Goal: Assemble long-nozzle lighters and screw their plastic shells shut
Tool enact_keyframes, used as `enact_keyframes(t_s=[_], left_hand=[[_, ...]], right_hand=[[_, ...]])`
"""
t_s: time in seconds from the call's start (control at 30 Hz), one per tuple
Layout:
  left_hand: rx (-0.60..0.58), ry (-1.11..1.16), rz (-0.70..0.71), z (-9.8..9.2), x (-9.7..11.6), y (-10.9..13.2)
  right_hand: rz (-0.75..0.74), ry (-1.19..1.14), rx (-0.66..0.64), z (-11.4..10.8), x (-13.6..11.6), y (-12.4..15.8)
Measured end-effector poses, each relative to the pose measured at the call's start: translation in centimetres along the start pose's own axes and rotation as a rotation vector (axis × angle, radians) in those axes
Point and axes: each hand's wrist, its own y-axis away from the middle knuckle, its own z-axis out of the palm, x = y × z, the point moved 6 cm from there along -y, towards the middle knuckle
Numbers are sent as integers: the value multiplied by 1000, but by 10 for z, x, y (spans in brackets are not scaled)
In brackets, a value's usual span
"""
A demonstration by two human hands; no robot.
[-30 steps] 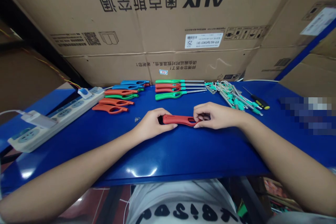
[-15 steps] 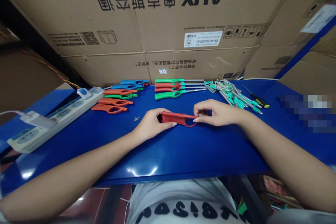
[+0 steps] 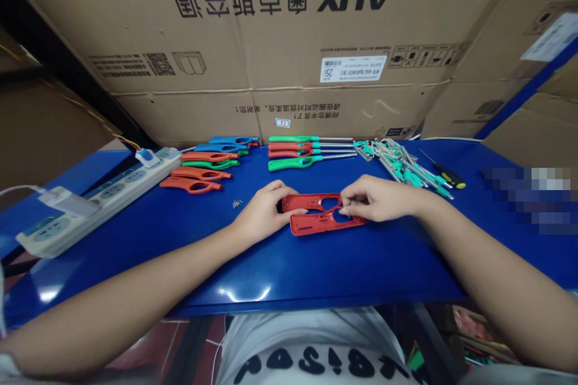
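A red lighter casing lies parted into two halves between my hands, their hollow insides showing. My left hand point(image 3: 263, 207) is closed on the blunt left end of the far casing half point(image 3: 304, 201), its thumb along the near edge. My right hand point(image 3: 372, 200) pinches the near casing half point(image 3: 311, 225) by its right end, beside the trigger opening. Its fingers also cover the right tip of the far half, so I cannot tell whether they grip both. Several small screws point(image 3: 237, 204) lie on the blue table point(image 3: 271, 271) just left of my left hand.
Red, green and blue lighter casings point(image 3: 196, 184) lie at the left, beside a white power strip point(image 3: 112, 192). Assembled lighters point(image 3: 293, 163) with metal tubes lie at the back. A pile of turquoise-and-metal lighter inserts point(image 3: 406, 168) and a screwdriver point(image 3: 445, 174) sit at the right. Cardboard point(image 3: 289, 36) stands behind.
The red casing, closed together before, has come apart into two halves. The near half has swung down toward me, with my right hand shifted slightly right.
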Motion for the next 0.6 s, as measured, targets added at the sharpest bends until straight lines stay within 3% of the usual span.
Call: enact_keyframes(t_s=[0.1,0.23,0.33,0.4,0.47,0.53,0.6], left_hand=[[8,-52,1,0,0,0],[-11,-89,-2,-4,-1,0],[-11,-113,19,-10,5,0],[-28,-157,72,-13,15,2],[-87,-211,152,-12,28,6],[-159,-246,194,-7,39,11],[-224,-264,207,-2,46,15]], right_hand=[[47,8,-73,10,2,-2],[52,91,-69,13,5,-5],[45,140,9,0,6,-3],[70,221,136,-18,8,4],[182,356,314,-42,15,15],[402,473,480,-66,30,32],[640,526,536,-82,50,49]])
